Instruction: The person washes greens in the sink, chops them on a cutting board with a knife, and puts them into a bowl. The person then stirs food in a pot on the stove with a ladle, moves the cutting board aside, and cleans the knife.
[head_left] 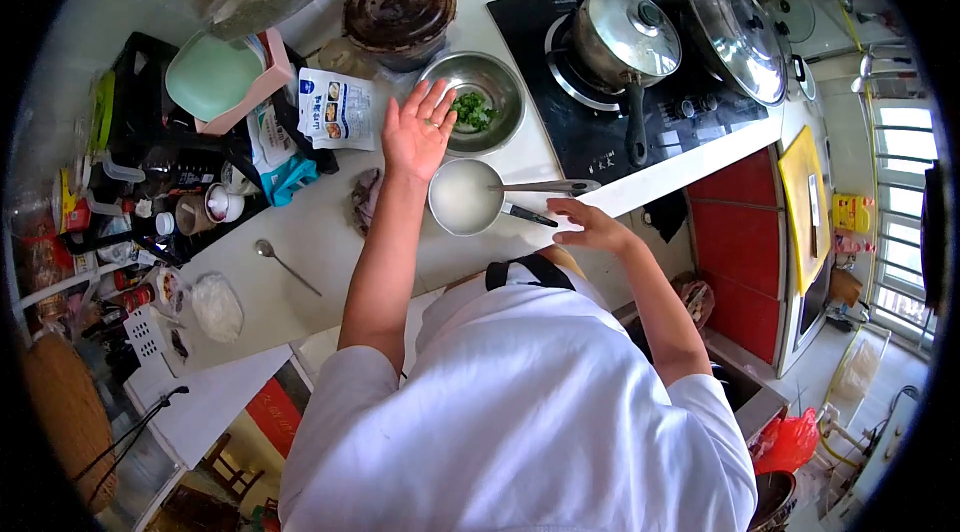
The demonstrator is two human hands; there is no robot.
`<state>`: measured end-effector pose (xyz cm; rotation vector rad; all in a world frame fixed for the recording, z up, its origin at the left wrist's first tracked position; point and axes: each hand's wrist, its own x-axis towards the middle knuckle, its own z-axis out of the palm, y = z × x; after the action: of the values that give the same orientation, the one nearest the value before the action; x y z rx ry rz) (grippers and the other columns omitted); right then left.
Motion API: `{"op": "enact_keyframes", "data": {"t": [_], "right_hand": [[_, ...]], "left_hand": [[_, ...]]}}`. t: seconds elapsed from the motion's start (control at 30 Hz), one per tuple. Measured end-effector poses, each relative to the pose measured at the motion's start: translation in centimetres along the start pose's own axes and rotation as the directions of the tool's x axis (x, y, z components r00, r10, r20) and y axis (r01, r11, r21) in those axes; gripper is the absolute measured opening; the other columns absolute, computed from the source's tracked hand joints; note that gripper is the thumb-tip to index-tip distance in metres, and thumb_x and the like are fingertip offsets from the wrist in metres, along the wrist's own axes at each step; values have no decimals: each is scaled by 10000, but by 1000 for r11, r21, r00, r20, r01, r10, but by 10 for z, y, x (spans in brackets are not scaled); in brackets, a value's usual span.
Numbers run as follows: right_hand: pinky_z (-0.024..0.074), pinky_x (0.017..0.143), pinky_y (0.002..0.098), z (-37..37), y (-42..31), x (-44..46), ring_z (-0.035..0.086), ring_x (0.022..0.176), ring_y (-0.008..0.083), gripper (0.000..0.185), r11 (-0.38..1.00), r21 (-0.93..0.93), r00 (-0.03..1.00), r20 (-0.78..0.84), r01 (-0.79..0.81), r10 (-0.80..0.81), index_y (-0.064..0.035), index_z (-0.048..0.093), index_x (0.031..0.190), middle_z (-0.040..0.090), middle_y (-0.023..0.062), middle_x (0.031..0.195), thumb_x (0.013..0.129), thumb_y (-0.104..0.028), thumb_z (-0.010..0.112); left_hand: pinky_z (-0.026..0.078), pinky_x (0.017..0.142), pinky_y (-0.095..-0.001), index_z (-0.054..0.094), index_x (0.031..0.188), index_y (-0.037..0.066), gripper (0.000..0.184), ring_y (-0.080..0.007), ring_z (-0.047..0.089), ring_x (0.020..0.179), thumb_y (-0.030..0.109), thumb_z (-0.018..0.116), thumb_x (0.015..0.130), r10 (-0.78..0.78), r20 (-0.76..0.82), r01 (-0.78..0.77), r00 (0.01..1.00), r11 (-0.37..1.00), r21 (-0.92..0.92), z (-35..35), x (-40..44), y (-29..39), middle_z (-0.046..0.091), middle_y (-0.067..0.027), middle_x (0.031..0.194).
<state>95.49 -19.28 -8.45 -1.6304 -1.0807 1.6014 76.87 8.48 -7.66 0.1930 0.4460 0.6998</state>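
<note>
Two vessels sit close together on the white counter (388, 254) in front of the person: a small saucepan (432, 200) and, just behind it, a steel bowl (503, 82). The saucepan holds a milky white liquid (463, 201), with a long-handled utensil (550, 186) dipping into it and slanting out over the rim. Chopped greens (472, 113) lie heaped on the floor of the bowl. The left hand (416, 132) is open, palm up and fingers spread, overlapping the bowl's left edge in this view. The right hand (590, 225) is also open, its fingers loosely curved just beside the end of the saucepan's handle; I cannot tell whether a fingertip touches it. On the black cooktop (590, 154) stand a lidded pot (622, 37) and a wide lidded pan (735, 37), their contents hidden. Behind the bowl is a dark brown container (400, 14), also under a lid. A printed pouch (338, 110) stands left of the left hand, and farther left a pale green basin (213, 77) rests in a pink bin (250, 92).
</note>
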Motion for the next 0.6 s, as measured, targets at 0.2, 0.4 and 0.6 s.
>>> {"op": "enact_keyframes", "data": {"t": [0.2, 0.4, 0.6], "right_hand": [[412, 940, 353, 25, -78, -40, 499, 1119, 312, 608, 702, -687, 971, -238, -187, 26, -29, 453, 1262, 484, 164, 1252, 738, -222, 694], [414, 941, 376, 51, -153, -9, 482, 1132, 328, 490, 745, -612, 849, -217, 267, -482, 11, 477, 1207, 488, 192, 1227, 784, -174, 642], [327, 1022, 414, 68, -168, 76, 381, 1231, 346, 598, 547, -695, 649, -152, 466, -746, 2, 394, 1294, 381, 206, 1325, 804, -257, 620]], "left_hand": [[185, 1052, -402, 426, 1298, 99, 713, -277, 314, 1293, 645, 269, 867, 1, 47, -4, 999, 999, 52, 11, 1, 2, 417, -109, 1363], [-74, 1074, -452, 270, 1395, 102, 844, -283, 128, 1367, 720, 192, 826, -24, 95, 15, 995, 995, 99, 30, -5, 2, 301, -111, 1439], [-61, 1061, -509, 242, 1415, 120, 898, -307, 90, 1371, 763, 153, 795, -42, 205, 6, 978, 985, 175, 30, -7, 1, 252, -90, 1465]]}}
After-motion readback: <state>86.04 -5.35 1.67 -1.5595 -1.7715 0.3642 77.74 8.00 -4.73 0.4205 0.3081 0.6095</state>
